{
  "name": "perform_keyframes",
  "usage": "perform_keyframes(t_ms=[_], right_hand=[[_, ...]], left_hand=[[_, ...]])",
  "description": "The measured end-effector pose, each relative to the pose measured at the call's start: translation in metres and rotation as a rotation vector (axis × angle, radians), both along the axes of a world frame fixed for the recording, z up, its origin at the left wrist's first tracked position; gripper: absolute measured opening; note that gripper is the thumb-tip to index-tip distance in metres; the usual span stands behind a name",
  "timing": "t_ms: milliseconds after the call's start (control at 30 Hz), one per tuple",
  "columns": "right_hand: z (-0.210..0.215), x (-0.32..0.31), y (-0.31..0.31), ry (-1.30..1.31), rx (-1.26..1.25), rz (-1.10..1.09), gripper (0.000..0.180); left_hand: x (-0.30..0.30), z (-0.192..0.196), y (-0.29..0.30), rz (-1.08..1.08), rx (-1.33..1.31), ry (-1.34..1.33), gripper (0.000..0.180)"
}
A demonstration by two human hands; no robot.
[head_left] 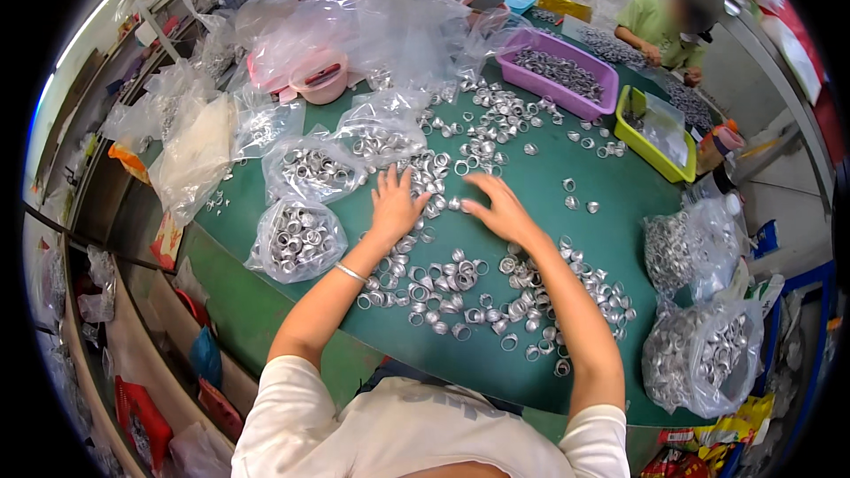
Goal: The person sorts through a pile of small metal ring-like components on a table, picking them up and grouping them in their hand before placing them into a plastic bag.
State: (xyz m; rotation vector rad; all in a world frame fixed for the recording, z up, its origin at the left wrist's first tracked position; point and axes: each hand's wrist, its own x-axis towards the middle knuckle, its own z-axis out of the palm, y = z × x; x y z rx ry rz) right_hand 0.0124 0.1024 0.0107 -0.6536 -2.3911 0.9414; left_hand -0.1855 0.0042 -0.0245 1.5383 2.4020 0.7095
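Beside both hands [443, 208], bags [297, 239] hold metal rings [443, 288].

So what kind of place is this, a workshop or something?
Probably a small sorting or packing workshop. Loose metal rings cover a green table, more fill clear plastic bags and a purple tray, and both hands, left and right, sort them.

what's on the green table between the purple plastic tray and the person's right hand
Loose small silver metal rings lie scattered on the green table between the purple plastic tray and the right hand, in the head view.
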Motion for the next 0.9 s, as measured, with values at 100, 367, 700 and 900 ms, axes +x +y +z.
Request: perform_keyframes(t_ms=[100, 367, 700, 900], right_hand=[[-0.014, -0.062, 0.031, 0.04, 0.105, -0.04, 0.047], [-0.036, -0.065, 0.009, -0.089, 0.056, -0.027, 0.057], [0.014, 0.049, -0.061, -0.12, -0.206, 0.115, 0.05], [0.038, 0.08, -0.084, -0.228, -0.224, 0.177, 0.035]], left_hand=[[-0.008, -0.006, 0.011, -0.013, 0.022, 0.037, 0.069], [0.004, 0.005, -0.005, -0.147, 0.136, 0.006, 0.057], [0.054, 0.046, -0.06, -0.662, 0.143, -0.086, 0.042], [0.065, 0.047, -0.085, -0.859, 0.115, -0.201, 0.035]])
